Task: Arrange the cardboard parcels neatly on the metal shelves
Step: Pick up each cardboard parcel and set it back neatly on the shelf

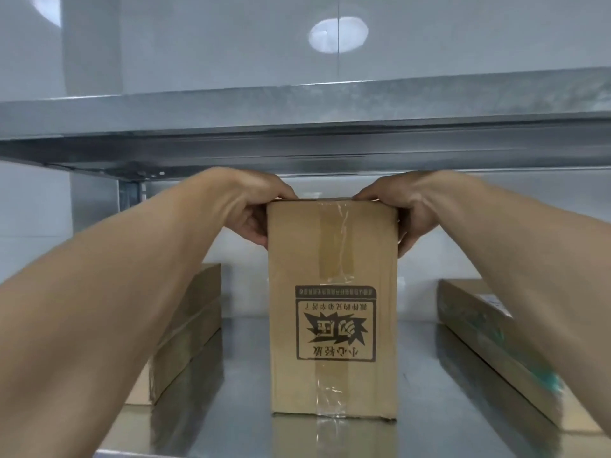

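Metal shelf point(251, 375) carries three parcels. The upright taped parcel point(332, 309) appears seated at centre, apart from the flat left parcel point(188, 325) and flat right parcel point(479, 342). Left hand point(254, 209) and right hand point(406, 213) clamp its top corners, fingers curled round the sides. Judged nearly done: release and squaring are outstanding.
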